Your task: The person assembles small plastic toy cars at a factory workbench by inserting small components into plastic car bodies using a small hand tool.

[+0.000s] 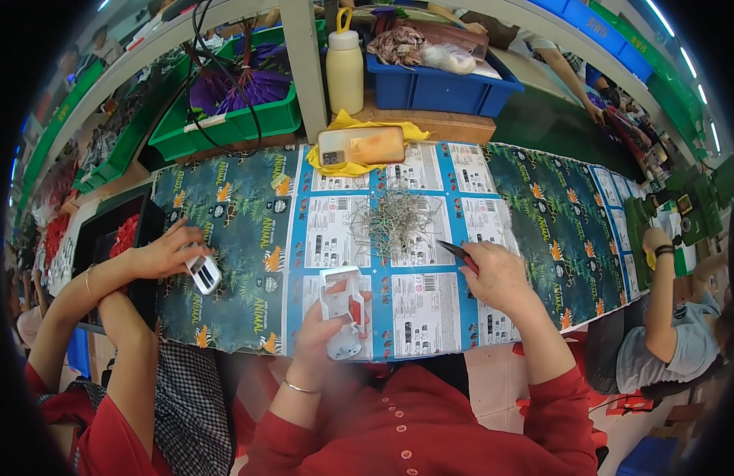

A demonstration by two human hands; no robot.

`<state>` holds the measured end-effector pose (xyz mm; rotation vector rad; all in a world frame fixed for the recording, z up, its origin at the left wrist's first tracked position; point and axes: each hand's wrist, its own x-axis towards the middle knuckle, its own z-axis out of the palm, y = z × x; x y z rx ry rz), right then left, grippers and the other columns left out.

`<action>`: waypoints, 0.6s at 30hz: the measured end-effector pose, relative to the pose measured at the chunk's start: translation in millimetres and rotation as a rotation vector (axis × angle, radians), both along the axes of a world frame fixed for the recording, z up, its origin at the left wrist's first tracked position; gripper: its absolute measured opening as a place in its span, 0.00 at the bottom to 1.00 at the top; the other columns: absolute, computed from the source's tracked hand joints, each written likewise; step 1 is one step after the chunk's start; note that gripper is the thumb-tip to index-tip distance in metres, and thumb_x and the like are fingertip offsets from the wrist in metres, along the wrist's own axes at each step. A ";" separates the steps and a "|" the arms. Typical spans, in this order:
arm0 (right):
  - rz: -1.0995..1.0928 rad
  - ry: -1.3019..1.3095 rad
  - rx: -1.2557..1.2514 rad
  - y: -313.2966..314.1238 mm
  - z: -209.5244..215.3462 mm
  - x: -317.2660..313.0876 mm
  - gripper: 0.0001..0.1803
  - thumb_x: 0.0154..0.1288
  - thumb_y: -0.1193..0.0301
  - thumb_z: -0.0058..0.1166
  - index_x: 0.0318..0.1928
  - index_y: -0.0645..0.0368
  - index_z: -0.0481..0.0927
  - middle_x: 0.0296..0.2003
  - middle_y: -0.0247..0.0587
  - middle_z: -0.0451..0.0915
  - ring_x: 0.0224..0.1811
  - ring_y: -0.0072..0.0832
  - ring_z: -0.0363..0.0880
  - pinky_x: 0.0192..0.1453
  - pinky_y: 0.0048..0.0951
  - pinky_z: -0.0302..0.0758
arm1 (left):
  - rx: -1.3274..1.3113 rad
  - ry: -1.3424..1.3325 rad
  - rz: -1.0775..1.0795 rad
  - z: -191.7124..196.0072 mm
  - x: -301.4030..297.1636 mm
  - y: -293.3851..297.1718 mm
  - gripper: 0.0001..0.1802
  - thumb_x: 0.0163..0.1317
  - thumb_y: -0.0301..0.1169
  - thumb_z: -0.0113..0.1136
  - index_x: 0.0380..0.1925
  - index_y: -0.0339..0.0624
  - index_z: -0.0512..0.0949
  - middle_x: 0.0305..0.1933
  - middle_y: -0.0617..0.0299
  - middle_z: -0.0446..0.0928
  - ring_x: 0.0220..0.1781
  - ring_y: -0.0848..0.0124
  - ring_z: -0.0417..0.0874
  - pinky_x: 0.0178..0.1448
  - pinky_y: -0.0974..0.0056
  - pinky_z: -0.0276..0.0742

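Red sleeves and a buttoned red garment (pixel 430 428) fill the lower edge, closest to the lens. Left hand (pixel 323 333), with a thin bangle (pixel 301 388) at the wrist, is closed around a white and red plastic toy part (pixel 342 305), held upright just above the near table edge. Right hand (pixel 498 274) is pinched shut on a pair of red-handled tweezers (pixel 456 251), tips directed toward a loose pile of thin wire pieces (pixel 394 218) lying on the table centre, near but apart from the tips. Printed cardboard sheets (pixel 240 238) cover the work surface. Beyond the pile, a phone (pixel 362 145) rests on a yellow cloth (pixel 343 163); behind it stand a cream bottle (pixel 344 71), a blue bin (pixel 438 87) and a green bin (pixel 240 119). At the left, another person's hand (pixel 164 250) holds a small white part (pixel 202 272).
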<state>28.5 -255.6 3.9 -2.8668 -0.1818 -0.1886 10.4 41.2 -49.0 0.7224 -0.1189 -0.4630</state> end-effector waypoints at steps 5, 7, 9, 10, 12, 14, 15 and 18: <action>0.050 -0.050 -0.214 14.3 -0.5 15.8 0.11 0.53 0.69 0.58 0.39 0.56 0.78 0.33 0.43 0.78 0.39 0.40 0.77 0.43 0.41 0.74 | 0.028 0.041 0.015 3.7 -3.3 -0.6 0.38 0.53 0.26 0.52 0.66 0.32 0.55 0.56 0.45 0.72 0.43 0.65 0.78 0.41 0.62 0.80; 0.076 -0.073 -0.279 13.4 -4.3 20.9 0.11 0.53 0.69 0.58 0.38 0.56 0.78 0.32 0.42 0.78 0.37 0.40 0.78 0.40 0.41 0.74 | -0.002 0.029 0.021 -0.3 -3.0 -0.4 0.38 0.54 0.26 0.51 0.67 0.32 0.55 0.55 0.46 0.72 0.43 0.65 0.79 0.41 0.62 0.81; 0.098 -0.094 -0.344 10.8 -8.7 22.2 0.10 0.53 0.69 0.58 0.37 0.56 0.78 0.30 0.42 0.78 0.35 0.40 0.78 0.38 0.41 0.74 | -0.011 0.029 0.019 0.4 -3.5 -0.8 0.38 0.53 0.26 0.51 0.67 0.32 0.55 0.55 0.46 0.72 0.43 0.65 0.79 0.41 0.62 0.81; 0.083 -0.083 -0.332 7.5 -10.1 21.5 0.09 0.53 0.69 0.58 0.36 0.56 0.78 0.29 0.42 0.78 0.34 0.41 0.78 0.38 0.42 0.74 | -0.026 0.032 0.018 0.7 -2.9 -1.2 0.38 0.53 0.26 0.51 0.67 0.33 0.55 0.55 0.46 0.73 0.43 0.65 0.79 0.41 0.62 0.81; 0.073 -0.069 -0.317 4.2 -7.7 17.7 0.09 0.54 0.69 0.58 0.36 0.56 0.78 0.28 0.42 0.78 0.33 0.41 0.79 0.37 0.43 0.74 | -0.024 0.036 0.026 1.7 -3.3 -1.9 0.38 0.53 0.27 0.52 0.67 0.33 0.55 0.55 0.46 0.73 0.43 0.65 0.79 0.41 0.62 0.81; 0.022 0.046 -0.142 1.4 4.8 8.8 0.10 0.55 0.69 0.57 0.38 0.57 0.79 0.29 0.45 0.80 0.33 0.45 0.80 0.38 0.44 0.75 | -0.025 0.039 0.032 1.7 -2.5 -2.0 0.38 0.53 0.27 0.52 0.67 0.33 0.55 0.55 0.46 0.73 0.43 0.65 0.79 0.41 0.62 0.80; 0.021 0.047 -0.144 -0.2 9.0 4.4 0.10 0.55 0.69 0.57 0.38 0.57 0.79 0.29 0.45 0.80 0.33 0.45 0.80 0.38 0.44 0.75 | -0.022 0.026 0.026 1.5 -1.9 -1.4 0.38 0.53 0.27 0.52 0.67 0.33 0.55 0.55 0.46 0.73 0.43 0.65 0.79 0.41 0.63 0.80; -0.006 0.176 0.032 -7.1 11.9 -6.6 0.07 0.58 0.70 0.55 0.36 0.59 0.78 0.31 0.48 0.80 0.35 0.46 0.80 0.40 0.44 0.75 | -0.027 0.010 0.011 -0.1 -1.0 0.5 0.39 0.52 0.28 0.53 0.67 0.33 0.55 0.55 0.46 0.73 0.43 0.65 0.79 0.41 0.63 0.80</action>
